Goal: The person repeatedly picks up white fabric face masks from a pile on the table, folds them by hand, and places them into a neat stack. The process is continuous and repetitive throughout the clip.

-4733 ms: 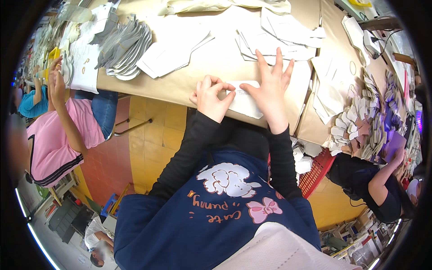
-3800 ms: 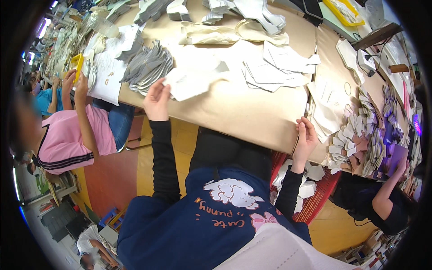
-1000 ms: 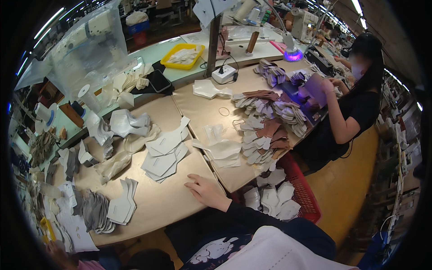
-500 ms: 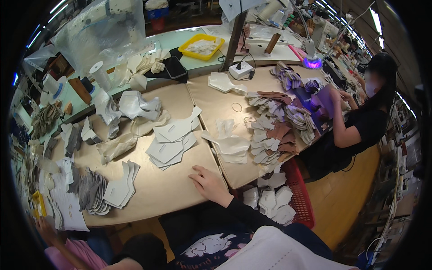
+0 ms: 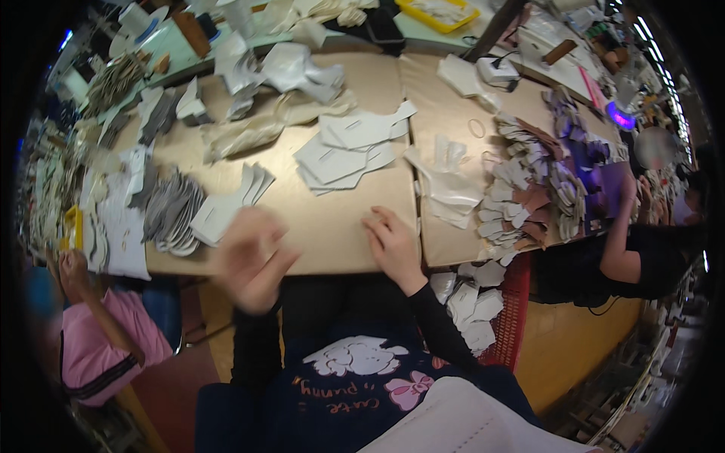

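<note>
My left hand [image 5: 255, 257], smeared by motion, hovers over the table's front edge, close to a few flat white cut pieces [image 5: 219, 215]. Its fingers are too blurred to read, and nothing shows in it. On the tan tabletop [image 5: 325, 226], my right hand [image 5: 394, 245] lies with its fingers loosely bent and apart, holding nothing. Beyond it is a fanned stack of white cut pieces [image 5: 343, 162] with small slits. Left of my left hand stands a fanned row of grey cut pieces [image 5: 172, 208].
Crumpled plastic bags [image 5: 242, 138] and white moulded-looking pieces [image 5: 298, 72] lie farther back. At right are plastic wrapping [image 5: 451, 189], brown and white pieces [image 5: 521, 189], and a co-worker's arm [image 5: 621, 226]. A red basket [image 5: 513, 317] holds white pieces below. A person in pink [image 5: 113, 340] sits at left.
My left hand has come into view over the front edge. My right hand still rests on the table. The view has tilted down and turned, so the table sits higher.
</note>
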Action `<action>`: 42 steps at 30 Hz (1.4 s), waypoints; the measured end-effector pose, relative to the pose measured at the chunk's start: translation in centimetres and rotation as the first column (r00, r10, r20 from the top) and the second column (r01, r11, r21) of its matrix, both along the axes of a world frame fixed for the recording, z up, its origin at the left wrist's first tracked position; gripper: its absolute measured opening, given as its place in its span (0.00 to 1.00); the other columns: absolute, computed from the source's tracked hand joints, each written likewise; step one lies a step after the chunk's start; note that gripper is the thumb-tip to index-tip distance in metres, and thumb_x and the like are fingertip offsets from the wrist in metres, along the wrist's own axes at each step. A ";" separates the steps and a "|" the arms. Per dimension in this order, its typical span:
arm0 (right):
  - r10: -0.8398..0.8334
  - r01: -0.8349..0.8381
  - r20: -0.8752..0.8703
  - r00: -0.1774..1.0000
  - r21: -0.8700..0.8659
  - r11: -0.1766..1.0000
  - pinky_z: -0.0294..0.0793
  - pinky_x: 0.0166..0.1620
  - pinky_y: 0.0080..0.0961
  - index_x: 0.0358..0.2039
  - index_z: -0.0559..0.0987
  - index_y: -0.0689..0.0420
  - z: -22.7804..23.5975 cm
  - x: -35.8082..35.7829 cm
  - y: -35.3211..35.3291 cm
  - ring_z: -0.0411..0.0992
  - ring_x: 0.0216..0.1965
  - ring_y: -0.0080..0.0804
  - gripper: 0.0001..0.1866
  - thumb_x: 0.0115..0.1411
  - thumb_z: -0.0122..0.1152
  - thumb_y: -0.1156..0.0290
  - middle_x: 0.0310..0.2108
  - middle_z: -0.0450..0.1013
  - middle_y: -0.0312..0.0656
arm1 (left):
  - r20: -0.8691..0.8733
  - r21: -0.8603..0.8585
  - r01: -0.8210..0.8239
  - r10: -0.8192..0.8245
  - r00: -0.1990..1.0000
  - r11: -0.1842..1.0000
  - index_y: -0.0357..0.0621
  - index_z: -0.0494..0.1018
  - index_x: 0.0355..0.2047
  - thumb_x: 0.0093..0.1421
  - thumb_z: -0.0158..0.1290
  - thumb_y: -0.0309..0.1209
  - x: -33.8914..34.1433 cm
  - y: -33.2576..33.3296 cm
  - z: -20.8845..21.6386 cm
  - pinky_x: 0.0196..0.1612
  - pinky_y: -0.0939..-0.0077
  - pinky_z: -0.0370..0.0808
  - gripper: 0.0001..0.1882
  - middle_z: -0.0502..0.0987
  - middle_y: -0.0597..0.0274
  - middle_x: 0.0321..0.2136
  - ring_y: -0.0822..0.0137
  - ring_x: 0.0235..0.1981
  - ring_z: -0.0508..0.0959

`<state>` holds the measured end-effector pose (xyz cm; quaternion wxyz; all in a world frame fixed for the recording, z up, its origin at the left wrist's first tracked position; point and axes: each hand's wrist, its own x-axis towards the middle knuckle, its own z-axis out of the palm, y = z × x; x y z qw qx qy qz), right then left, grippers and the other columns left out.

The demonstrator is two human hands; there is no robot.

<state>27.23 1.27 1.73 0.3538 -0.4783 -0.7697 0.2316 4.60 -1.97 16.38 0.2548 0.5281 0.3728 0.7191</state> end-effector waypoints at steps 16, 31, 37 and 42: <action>-0.495 0.362 0.296 0.817 0.407 0.839 0.71 0.50 0.38 0.42 0.82 0.58 3.9 7.0 9.0 0.74 0.45 0.47 0.10 0.60 0.62 0.72 0.43 0.77 0.45 | -0.705 -0.125 -0.428 0.223 0.673 0.895 0.42 0.83 0.33 0.57 0.65 0.26 0.2 -2.0 -17.0 0.28 0.73 0.74 0.04 0.82 0.62 0.22 0.63 0.20 0.80; 0.007 -0.076 0.442 0.897 0.139 0.987 0.64 0.64 0.40 0.62 0.71 0.57 2.3 -4.9 15.6 0.64 0.64 0.50 0.26 0.66 0.59 0.62 0.64 0.65 0.60 | -0.737 -0.104 -0.418 0.212 0.642 0.902 0.44 0.82 0.31 0.56 0.64 0.26 0.3 -2.1 -15.6 0.31 0.70 0.75 0.03 0.83 0.62 0.26 0.62 0.24 0.81; 0.101 -0.072 0.181 0.978 -0.160 0.984 0.65 0.65 0.35 0.56 0.79 0.59 0.8 -3.0 18.1 0.66 0.65 0.52 0.21 0.70 0.55 0.60 0.59 0.71 0.61 | -0.743 -0.116 -0.411 0.196 0.640 0.904 0.44 0.81 0.32 0.56 0.63 0.25 0.3 -2.3 -15.5 0.31 0.69 0.75 0.03 0.83 0.63 0.26 0.63 0.25 0.81; 0.109 -0.117 -0.042 0.993 -0.352 0.929 0.70 0.57 0.25 0.53 0.82 0.59 1.7 -1.7 18.9 0.75 0.57 0.35 0.18 0.68 0.57 0.63 0.60 0.73 0.52 | -0.750 -0.101 -0.377 0.179 0.637 0.921 0.46 0.80 0.33 0.57 0.63 0.27 0.1 -2.1 -15.7 0.32 0.70 0.75 0.04 0.82 0.65 0.26 0.64 0.26 0.81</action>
